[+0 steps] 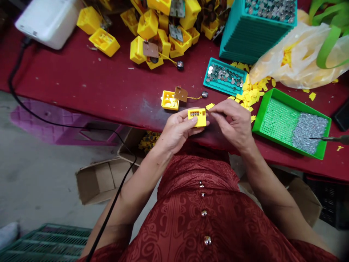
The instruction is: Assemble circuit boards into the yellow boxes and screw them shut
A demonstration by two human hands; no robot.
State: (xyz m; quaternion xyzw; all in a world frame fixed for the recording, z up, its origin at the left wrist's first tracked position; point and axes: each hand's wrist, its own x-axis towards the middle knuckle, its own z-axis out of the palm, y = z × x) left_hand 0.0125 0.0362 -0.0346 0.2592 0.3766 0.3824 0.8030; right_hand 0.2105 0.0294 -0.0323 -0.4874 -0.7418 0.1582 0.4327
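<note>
My left hand [177,131] grips a small yellow case [201,120], its face turned up with a slot showing small metal round pieces. Just right of the case, my right hand [233,120] pinches a small yellow piece [209,106] between thumb and fingertips. Behind the held case, an open yellow housing [169,101] rests on the red table, with a brown circuit board [180,94] and yellow wires leading to a round metal part [204,94]. A teal tray [212,85] of button cells and a pile of yellow pieces [252,92] lie beyond my right hand.
A green basket [261,122] of screws stands on the right, a screwdriver [335,139] over it. Stacked teal trays [240,43], a plastic bag [297,58] and heaped yellow housings [147,25] are at the back. A black cable [68,125] hangs from a white device [50,22].
</note>
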